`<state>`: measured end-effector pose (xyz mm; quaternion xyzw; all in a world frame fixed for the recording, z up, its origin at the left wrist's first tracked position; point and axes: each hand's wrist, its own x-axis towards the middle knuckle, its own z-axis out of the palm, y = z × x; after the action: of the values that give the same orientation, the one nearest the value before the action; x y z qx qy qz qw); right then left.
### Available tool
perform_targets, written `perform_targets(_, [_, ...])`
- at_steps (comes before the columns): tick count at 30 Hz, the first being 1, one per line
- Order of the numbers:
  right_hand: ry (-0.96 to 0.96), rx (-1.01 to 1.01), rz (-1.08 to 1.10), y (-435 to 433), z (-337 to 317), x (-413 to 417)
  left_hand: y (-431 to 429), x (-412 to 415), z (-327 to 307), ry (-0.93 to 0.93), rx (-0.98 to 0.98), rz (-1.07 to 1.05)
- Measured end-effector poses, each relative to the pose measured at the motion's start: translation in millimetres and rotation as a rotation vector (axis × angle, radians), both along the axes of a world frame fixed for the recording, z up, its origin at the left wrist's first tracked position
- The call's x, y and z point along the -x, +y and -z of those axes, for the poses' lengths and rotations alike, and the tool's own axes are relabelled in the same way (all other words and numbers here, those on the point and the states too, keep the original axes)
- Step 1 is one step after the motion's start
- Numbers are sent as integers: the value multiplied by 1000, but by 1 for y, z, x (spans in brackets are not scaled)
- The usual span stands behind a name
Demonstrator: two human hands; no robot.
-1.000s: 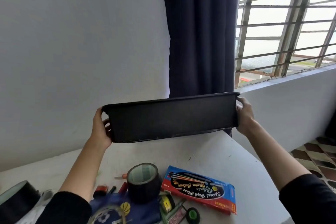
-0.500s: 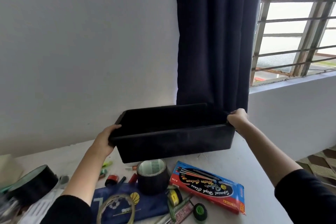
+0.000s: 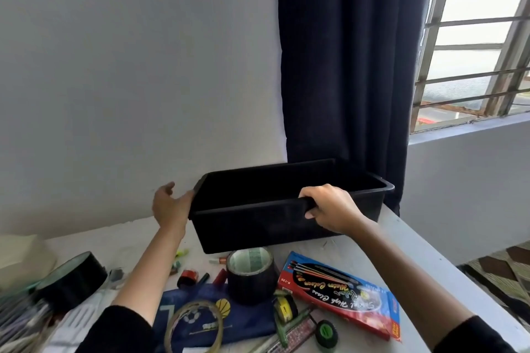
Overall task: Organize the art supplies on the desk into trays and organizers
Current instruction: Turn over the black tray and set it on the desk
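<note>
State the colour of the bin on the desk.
Black bin, plain, best in head view.

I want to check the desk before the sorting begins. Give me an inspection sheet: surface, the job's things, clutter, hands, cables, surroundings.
Surface: white desk, crowded along its near edge.
Job's things: black rectangular plastic bin upright at the desk's far side; black tape roll with green-printed core, red-and-blue paintbrush box, yellow tape measure and second black tape roll lie loose before it.
Clutter: blue cloth pouch; items at the left edge are too blurred to name.
Hands: left hand touches the bin's left end; right hand grips its near rim.
Cables: nothing seen.
Surroundings: white wall, dark navy curtain, barred window.
</note>
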<state>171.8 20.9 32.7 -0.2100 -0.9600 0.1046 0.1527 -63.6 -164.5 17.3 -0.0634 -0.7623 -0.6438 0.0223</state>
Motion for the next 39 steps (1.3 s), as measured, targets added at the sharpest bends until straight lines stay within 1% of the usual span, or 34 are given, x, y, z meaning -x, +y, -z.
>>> perform_targets(1, [20,-21,5,0,3,1,-5,-15,-11,216,92,74])
perform_targets(2, [40,-34,9,0,6,2,-9,-30,-21,344,143,251])
perform_targets(3, [74,-44,10,-1,8,2,-13,-44,-30,387,243,484])
perform_targets(4, [103,-47,13,-2,9,2,-12,-58,-34,423,433,699])
perform_targets(5, [127,-49,17,-4,10,1,-9,-66,-31,496,686,813])
perform_targets(6, [146,-59,26,-5,12,-1,-4,-71,-27,600,859,850])
perform_targets(7, [164,-80,37,-7,13,-4,1,-74,-24,681,953,823])
perform_targets(8, [188,-107,50,-9,14,-8,5,-78,-22,704,982,783])
perform_targets(10, [222,-158,98,-11,16,-19,14,-84,-16,692,951,745])
perform_targets(15, [353,-265,240,-1,27,-42,40,-102,-5,785,898,748])
perform_targets(18, [426,-265,316,3,41,-50,62,-108,8,825,887,770])
perform_targets(21, [424,-216,348,6,61,-51,76,-113,24,834,940,812])
perform_targets(24, [386,-173,333,6,78,-48,79,-113,35,827,1050,823])
perform_targets(30, [319,-50,329,-3,95,-39,72,-105,34,784,1120,823])
perform_targets(33, [282,-26,272,-7,92,-34,64,-98,27,733,1170,848])
perform_targets(36, [267,-33,205,-14,89,-29,52,-86,26,631,1180,865])
perform_targets(39, [196,-53,42,-17,84,-27,42,-76,29,566,1148,843])
